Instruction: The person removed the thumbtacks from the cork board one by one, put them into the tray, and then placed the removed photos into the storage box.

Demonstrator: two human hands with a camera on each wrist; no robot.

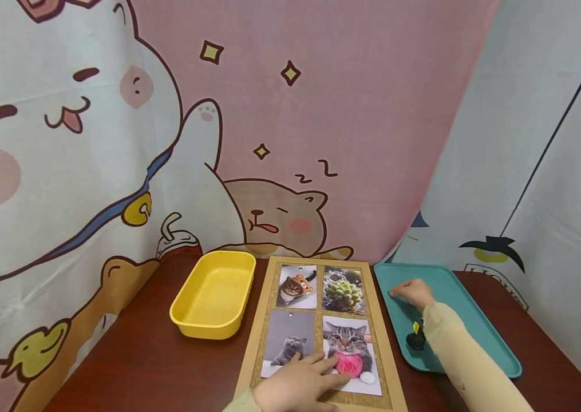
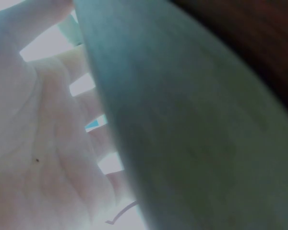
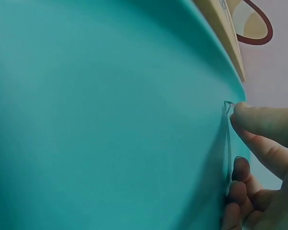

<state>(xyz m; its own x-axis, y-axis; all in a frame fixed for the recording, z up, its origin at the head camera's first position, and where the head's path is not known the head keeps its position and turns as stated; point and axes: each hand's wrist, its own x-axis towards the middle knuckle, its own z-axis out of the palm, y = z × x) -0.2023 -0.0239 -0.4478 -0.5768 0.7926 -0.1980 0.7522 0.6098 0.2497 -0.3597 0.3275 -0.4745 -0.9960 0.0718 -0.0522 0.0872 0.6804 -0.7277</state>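
Note:
My left hand [image 1: 300, 384] rests with spread fingers on the wood-framed cork board [image 1: 319, 343], across the lower photos. Under its fingertips are a grey kitten photo [image 1: 289, 337] and a tabby cat photo [image 1: 347, 335] with a pink ball. Above them are a photo of a cat in a bear hood [image 1: 296, 286] and a succulent photo [image 1: 343, 290]. Over the teal tray [image 1: 455, 320], my right hand [image 1: 416, 294] pinches a small clear thing [image 3: 228, 104] between thumb and finger; its kind cannot be told. The left wrist view shows my palm beside a blurred board edge.
A yellow basin [image 1: 213, 294] stands left of the board on the dark red-brown table [image 1: 130, 349]. A small black object [image 1: 416, 339] with a yellow-green bit lies on the tray near my right sleeve. A cartoon-printed cloth [image 1: 352, 114] hangs behind the table.

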